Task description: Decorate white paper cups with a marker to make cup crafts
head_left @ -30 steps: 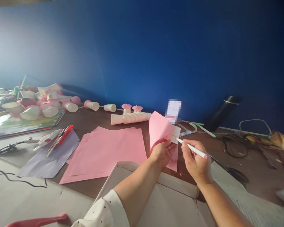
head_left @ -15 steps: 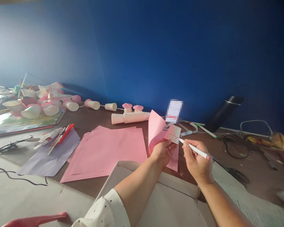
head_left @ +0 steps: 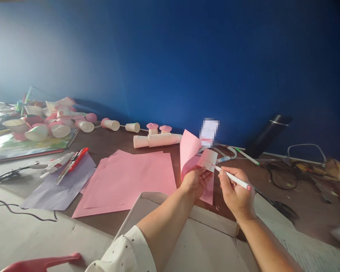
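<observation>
Between the fingers and thumb of my left hand is a small white card with lines drawn on it. A curled pink sheet rises just behind that hand, and part of it lies under the hand. My right hand grips a white marker with a pink end, its tip at the card's right edge. Left of my hands lies a stack of pink paper. A nested row of paper cups lies on its side beyond the stack.
At left, a utility knife and a glue gun rest on purple paper. Pink-and-white cup pieces are heaped farther back. A dark bottle leans by the wall; a green-tipped marker lies near it.
The curled pink sheet and the card have shifted very slightly to the right. Both hands keep their hold, and the marker tip remains at the card.
</observation>
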Available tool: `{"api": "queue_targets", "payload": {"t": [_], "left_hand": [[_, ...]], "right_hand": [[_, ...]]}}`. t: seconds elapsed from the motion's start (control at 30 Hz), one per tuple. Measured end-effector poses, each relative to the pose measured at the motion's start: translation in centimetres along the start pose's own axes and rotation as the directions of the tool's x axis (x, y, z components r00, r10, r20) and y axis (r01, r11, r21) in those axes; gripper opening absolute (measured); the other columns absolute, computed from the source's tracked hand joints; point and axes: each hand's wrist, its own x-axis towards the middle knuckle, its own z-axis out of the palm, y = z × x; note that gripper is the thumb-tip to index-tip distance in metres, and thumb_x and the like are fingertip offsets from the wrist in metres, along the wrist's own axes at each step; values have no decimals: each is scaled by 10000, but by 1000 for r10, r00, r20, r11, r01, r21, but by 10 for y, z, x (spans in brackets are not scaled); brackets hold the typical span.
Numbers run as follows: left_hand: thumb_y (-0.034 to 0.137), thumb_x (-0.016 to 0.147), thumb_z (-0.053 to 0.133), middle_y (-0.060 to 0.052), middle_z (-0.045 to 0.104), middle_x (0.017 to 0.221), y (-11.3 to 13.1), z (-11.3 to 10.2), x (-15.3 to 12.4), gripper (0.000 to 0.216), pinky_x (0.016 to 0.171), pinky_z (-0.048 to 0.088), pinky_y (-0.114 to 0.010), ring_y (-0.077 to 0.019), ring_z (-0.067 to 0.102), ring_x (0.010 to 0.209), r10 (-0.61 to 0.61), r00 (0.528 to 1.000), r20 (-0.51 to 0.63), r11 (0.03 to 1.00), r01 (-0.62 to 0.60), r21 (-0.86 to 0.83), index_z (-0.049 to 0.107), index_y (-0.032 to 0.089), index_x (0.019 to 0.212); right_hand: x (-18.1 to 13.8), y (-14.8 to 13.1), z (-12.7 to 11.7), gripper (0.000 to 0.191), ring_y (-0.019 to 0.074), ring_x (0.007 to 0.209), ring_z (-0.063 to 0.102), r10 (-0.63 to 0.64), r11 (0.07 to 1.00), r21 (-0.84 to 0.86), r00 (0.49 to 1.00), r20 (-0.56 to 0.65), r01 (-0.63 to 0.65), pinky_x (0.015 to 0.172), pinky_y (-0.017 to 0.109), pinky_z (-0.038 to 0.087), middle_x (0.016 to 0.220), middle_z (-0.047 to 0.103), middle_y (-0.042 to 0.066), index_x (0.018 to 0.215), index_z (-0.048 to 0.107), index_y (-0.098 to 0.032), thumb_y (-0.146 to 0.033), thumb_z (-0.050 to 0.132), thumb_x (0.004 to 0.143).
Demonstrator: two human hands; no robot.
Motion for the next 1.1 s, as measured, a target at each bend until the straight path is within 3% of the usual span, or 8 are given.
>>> {"api": "queue_targets", "payload": {"t": [0.5, 1.1], "left_hand": [[67, 789, 540, -114, 660, 875, -1, -3, -1, 64, 974, 444, -333, -157, 649, 836, 41, 991, 124, 998, -47, 41, 586, 108, 802], [62, 797, 551, -100, 648, 796, 1, -1, -3, 62, 887, 481, -314, -123, 625, 699, 18, 994, 105, 997, -26, 72, 577, 90, 846]], "right_hand": [[1, -2, 0, 229, 139, 567, 586, -27, 997, -67, 1000, -15, 26, 542, 248, 457, 761, 670, 63, 922, 628, -170, -379, 565, 850], [0, 1, 1, 236, 133, 569, 594, 0, 997, -72, 1000, 1, 0, 544, 238, 454, 757, 670, 52, 939, 627, -168, -379, 570, 848]]}}
